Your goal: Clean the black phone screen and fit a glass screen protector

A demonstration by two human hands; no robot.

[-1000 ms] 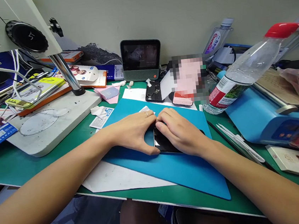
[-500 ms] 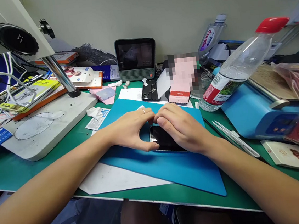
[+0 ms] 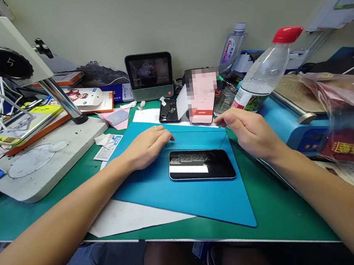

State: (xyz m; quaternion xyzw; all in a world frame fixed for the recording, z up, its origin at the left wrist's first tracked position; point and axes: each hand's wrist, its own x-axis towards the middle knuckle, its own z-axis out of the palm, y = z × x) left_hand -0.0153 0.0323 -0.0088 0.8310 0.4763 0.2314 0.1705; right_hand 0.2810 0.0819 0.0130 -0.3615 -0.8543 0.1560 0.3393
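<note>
A black-faced phone [image 3: 202, 165] lies screen up on a blue mat [image 3: 158, 193], reflecting white light and dark streaks. Just beyond it is a clear screen protector [image 3: 196, 139], a thin transparent sheet with a dark outline. My left hand [image 3: 149, 146], a ring on one finger, has its fingers bent and closed at the sheet's left end. At the opposite end my right hand [image 3: 249, 131] is closed, thumb against the curled fingers, by the upper right corner. The exact contact of the fingertips is hard to see.
A pink-screened phone [image 3: 203, 100] leans behind the mat, beside a smart display [image 3: 150, 76]. To the right stand a red-capped bottle [image 3: 265, 72] and a blue machine [image 3: 303, 125]. A microscope stand base [image 3: 50, 162] occupies the left.
My hands have moved apart, the right one outward to the right, uncovering the phone. The clear sheet now shows between them beyond the phone. The view has shifted slightly right.
</note>
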